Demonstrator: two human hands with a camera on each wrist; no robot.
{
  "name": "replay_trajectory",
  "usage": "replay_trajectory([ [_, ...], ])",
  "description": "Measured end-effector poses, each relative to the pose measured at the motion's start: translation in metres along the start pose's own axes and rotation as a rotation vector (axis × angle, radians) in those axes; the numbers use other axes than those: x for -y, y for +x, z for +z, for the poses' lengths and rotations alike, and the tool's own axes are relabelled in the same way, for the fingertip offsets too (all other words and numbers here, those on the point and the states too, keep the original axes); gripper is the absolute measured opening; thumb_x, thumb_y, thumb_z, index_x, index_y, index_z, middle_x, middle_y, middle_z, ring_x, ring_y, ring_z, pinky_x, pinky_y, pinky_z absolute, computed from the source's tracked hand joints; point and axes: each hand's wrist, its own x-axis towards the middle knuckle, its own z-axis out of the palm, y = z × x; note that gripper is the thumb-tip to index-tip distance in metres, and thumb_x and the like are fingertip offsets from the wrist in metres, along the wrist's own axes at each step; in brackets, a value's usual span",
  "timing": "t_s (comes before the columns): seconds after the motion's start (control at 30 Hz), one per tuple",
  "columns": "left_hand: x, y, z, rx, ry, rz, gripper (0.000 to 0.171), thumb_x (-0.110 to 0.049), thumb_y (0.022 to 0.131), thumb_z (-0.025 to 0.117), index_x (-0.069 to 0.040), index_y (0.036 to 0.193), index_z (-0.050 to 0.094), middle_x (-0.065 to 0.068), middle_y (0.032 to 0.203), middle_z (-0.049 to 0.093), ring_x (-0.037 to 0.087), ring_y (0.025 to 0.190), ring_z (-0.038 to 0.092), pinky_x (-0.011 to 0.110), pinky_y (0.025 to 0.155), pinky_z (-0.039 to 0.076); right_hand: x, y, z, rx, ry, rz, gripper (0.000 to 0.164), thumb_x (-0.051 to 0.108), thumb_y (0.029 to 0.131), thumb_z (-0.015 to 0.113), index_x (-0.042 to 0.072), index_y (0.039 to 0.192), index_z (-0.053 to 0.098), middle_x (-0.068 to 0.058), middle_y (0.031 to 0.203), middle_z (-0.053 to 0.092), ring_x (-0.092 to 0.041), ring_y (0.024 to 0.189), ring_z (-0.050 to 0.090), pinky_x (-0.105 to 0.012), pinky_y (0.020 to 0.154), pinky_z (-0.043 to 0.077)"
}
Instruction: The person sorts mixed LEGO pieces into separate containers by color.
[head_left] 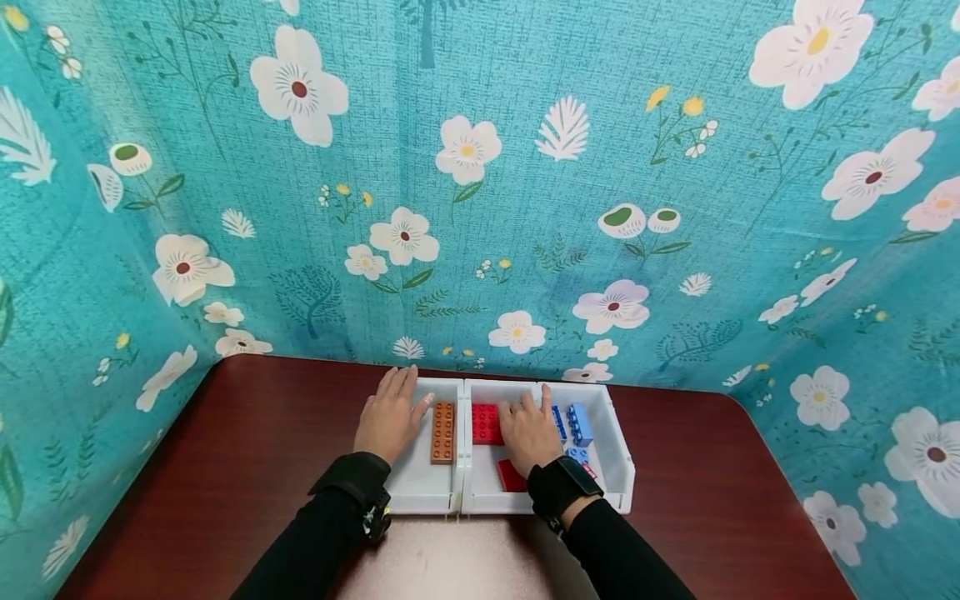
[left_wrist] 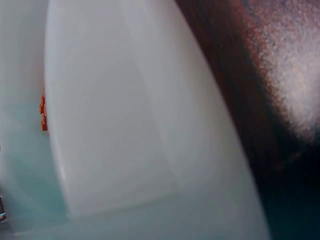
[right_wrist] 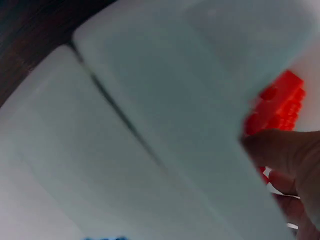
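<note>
My left hand (head_left: 390, 421) rests at the left side of the left white bin (head_left: 420, 504), its fingers straight. Inside that bin stands an orange toy brick (head_left: 442, 433) with two rows of studs. My right hand (head_left: 528, 435) reaches into the middle white bin (head_left: 487, 503), thumb and fingers curled at a red toy brick (right_wrist: 277, 105) in the right wrist view. From the head, studded red bricks (head_left: 486, 425) show left of its fingertips, and another red piece (head_left: 512, 477) lies tilted below the hand. Part of the bricks is hidden by the hand.
The right white bin (head_left: 617, 458) holds several blue bricks (head_left: 579, 425) and a small red-and-white piece (head_left: 589, 471). All bins stand side by side on a dark red-brown table (head_left: 697, 467). A teal floral cloth (head_left: 465, 267) hangs behind and at both sides.
</note>
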Motion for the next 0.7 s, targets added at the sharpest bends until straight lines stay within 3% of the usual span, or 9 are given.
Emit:
replay_trajectory([
  [0.17, 0.0, -0.001, -0.001, -0.016, -0.004, 0.008, 0.06, -0.031, 0.101, 0.063, 0.004, 0.147, 0.048, 0.024, 0.145, 0.052, 0.04, 0.139, 0.044, 0.059, 0.099, 0.048, 0.001, -0.003, -0.009, 0.0, -0.011, -0.003, 0.004, 0.011, 0.093, 0.071, 0.011, 0.096, 0.073, -0.01, 0.103, 0.064, -0.029, 0.109, 0.056, -0.051, 0.106, 0.041],
  [0.27, -0.001, -0.001, -0.001, -0.025, -0.001, 0.016, 0.06, -0.031, 0.1, 0.064, 0.004, 0.146, 0.049, 0.024, 0.144, 0.053, 0.04, 0.138, 0.045, 0.058, 0.098, 0.049, 0.001, -0.006, -0.014, 0.027, -0.057, -0.022, 0.006, 0.015, 0.094, 0.071, 0.012, 0.093, 0.076, -0.008, 0.102, 0.057, -0.026, 0.1, 0.056, -0.043, 0.093, 0.044],
  [0.4, -0.002, -0.001, -0.001, -0.029, 0.0, 0.02, 0.059, -0.03, 0.1, 0.065, 0.005, 0.146, 0.05, 0.025, 0.143, 0.053, 0.04, 0.137, 0.046, 0.059, 0.097, 0.05, 0.001, -0.009, -0.023, 0.078, -0.039, -0.037, 0.007, 0.016, 0.089, 0.078, 0.012, 0.095, 0.077, -0.005, 0.092, 0.059, -0.022, 0.084, 0.059, -0.036, 0.077, 0.041],
  [0.5, -0.002, -0.001, -0.001, -0.028, -0.005, 0.02, 0.059, -0.03, 0.1, 0.064, 0.005, 0.146, 0.049, 0.025, 0.143, 0.053, 0.041, 0.137, 0.045, 0.059, 0.097, 0.05, 0.001, -0.01, -0.029, 0.111, 0.014, -0.03, 0.011, 0.013, 0.087, 0.08, 0.009, 0.097, 0.076, -0.006, 0.086, 0.063, -0.023, 0.081, 0.065, -0.036, 0.077, 0.046],
  [0.6, -0.002, -0.001, -0.001, -0.021, -0.007, 0.017, 0.059, -0.03, 0.101, 0.064, 0.005, 0.146, 0.049, 0.025, 0.143, 0.053, 0.041, 0.138, 0.045, 0.059, 0.099, 0.049, 0.003, -0.01, -0.031, 0.083, 0.034, -0.007, 0.021, 0.014, 0.083, 0.083, 0.006, 0.099, 0.072, -0.009, 0.085, 0.063, -0.024, 0.081, 0.068, -0.039, 0.079, 0.051],
  [0.7, -0.002, -0.001, -0.001, -0.011, -0.017, 0.005, 0.06, -0.031, 0.101, 0.063, 0.004, 0.147, 0.048, 0.025, 0.145, 0.052, 0.04, 0.139, 0.044, 0.059, 0.1, 0.048, 0.004, -0.01, -0.025, 0.0, 0.015, 0.008, 0.028, 0.017, 0.081, 0.085, 0.007, 0.099, 0.066, -0.011, 0.085, 0.063, -0.026, 0.08, 0.069, -0.041, 0.08, 0.053],
])
